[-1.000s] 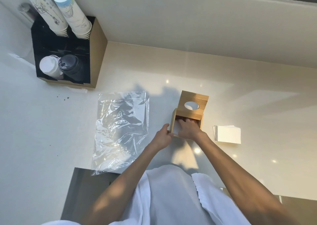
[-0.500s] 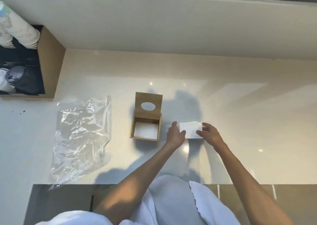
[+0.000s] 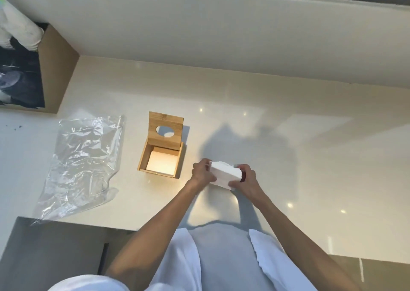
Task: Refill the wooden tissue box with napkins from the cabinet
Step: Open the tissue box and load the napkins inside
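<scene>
The wooden tissue box [image 3: 142, 159] stands on the cream counter with its lid [image 3: 166, 129] tipped up, an oval hole in it. White napkins [image 3: 162, 163] lie inside the box. To its right, both hands hold a white stack of napkins [image 3: 224, 174] just above the counter. My left hand [image 3: 201, 172] grips the stack's left end. At the stack's right end my right hand [image 3: 244, 179] grips it with curled fingers.
A crumpled clear plastic bag [image 3: 82, 164] lies left of the box, reaching the counter's front edge. A wooden cup holder [image 3: 58, 73] with paper cups stands at the far left by the wall. A few dark crumbs [image 3: 16, 127] dot the counter.
Both hands left the tissue box, moved right to the loose napkin stack and lifted it off the counter. The view has shifted right, so the box now sits left of my hands.
</scene>
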Motion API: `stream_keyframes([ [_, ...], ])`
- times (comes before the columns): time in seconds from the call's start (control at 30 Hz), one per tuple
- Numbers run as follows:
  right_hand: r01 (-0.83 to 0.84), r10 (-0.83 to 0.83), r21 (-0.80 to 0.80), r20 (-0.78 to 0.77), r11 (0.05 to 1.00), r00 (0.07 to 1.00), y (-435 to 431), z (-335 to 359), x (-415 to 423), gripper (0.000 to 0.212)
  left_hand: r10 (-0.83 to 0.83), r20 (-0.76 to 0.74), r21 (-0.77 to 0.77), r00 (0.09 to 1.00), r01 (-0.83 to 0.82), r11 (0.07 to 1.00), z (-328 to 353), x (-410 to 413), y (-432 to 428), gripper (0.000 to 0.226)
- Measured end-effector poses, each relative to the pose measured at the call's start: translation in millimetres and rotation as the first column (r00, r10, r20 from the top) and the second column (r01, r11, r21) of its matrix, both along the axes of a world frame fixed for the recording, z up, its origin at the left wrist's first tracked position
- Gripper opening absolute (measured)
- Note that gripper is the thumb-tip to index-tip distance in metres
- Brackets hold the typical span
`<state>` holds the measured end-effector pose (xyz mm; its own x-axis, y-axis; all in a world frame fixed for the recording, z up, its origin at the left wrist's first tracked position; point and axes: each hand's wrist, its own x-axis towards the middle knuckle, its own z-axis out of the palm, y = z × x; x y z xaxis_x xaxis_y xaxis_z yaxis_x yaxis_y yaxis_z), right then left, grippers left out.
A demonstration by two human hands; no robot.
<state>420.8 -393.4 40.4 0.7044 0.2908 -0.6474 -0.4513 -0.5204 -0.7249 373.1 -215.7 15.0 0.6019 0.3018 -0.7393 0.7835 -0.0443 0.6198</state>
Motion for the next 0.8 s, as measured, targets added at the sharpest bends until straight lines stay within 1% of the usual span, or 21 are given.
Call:
stream_keyframes([
  [0.07,-0.014,0.011,0.038,0.098,0.999,0.995,-8,0,-11,0.048,-0.034,0.11,0.09,0.993,0.024,0.996,8,-8,-10,0.045],
  [0.13,-0.025,0.014,0.062,0.17,0.998,0.985,-16,-3,-20,0.044,-0.079,0.24,0.115,0.968,0.052,0.992,8,-19,-21,0.039],
  [0.17,-0.052,0.04,0.054,0.214,0.997,0.976,-19,-5,-23,0.048,-0.097,0.281,0.096,0.955,0.073,0.993,6,-25,-25,0.042],
  [0.2,-0.083,0.069,0.044,0.256,0.996,0.964,-23,-7,-26,0.054,-0.13,0.296,0.079,0.946,0.112,0.991,6,-31,-28,0.05],
  [0.23,-0.127,0.121,0.0,0.314,0.992,0.942,-25,-10,-28,0.059,-0.166,0.302,0.073,0.939,0.151,0.986,6,-35,-29,0.061],
  [0.3,-0.171,0.192,-0.087,0.389,0.981,0.901,-28,-14,-35,0.06,-0.232,0.29,0.116,0.928,0.206,0.972,4,-40,-31,0.079],
  [0.33,-0.162,0.187,-0.096,0.392,0.982,0.901,-28,-14,-37,0.058,-0.254,0.289,0.156,0.923,0.216,0.964,6,-40,-32,0.079],
  [0.4,-0.137,0.168,-0.105,0.404,0.985,0.899,-29,-13,-38,0.059,-0.308,0.297,0.267,0.904,0.231,0.935,5,-39,-34,0.067],
  [0.47,-0.129,0.156,-0.097,0.381,0.987,0.911,-28,-13,-36,0.058,-0.356,0.288,0.322,0.889,0.26,0.91,7,-39,-34,0.058],
  [0.53,-0.124,0.135,-0.055,0.307,0.991,0.942,-28,-14,-38,0.058,-0.361,0.288,0.285,0.887,0.281,0.916,7,-42,-36,0.062],
  [0.63,-0.12,0.109,0.041,0.219,0.992,0.97,-21,-11,-43,0.083,-0.348,0.342,0.276,0.873,0.26,0.925,10,-43,-42,0.065],
  [0.7,-0.096,0.084,0.068,0.166,0.993,0.983,-18,-9,-45,0.087,-0.336,0.356,0.275,0.872,0.246,0.93,11,-45,-45,0.063],
  [0.73,-0.083,0.069,0.082,0.157,0.993,0.985,-16,-7,-45,0.087,-0.331,0.349,0.273,0.877,0.243,0.931,11,-47,-46,0.064],
  [0.8,-0.097,0.082,0.062,0.202,0.993,0.976,-17,-7,-45,0.088,-0.323,0.341,0.275,0.883,0.235,0.932,10,-50,-45,0.061],
])
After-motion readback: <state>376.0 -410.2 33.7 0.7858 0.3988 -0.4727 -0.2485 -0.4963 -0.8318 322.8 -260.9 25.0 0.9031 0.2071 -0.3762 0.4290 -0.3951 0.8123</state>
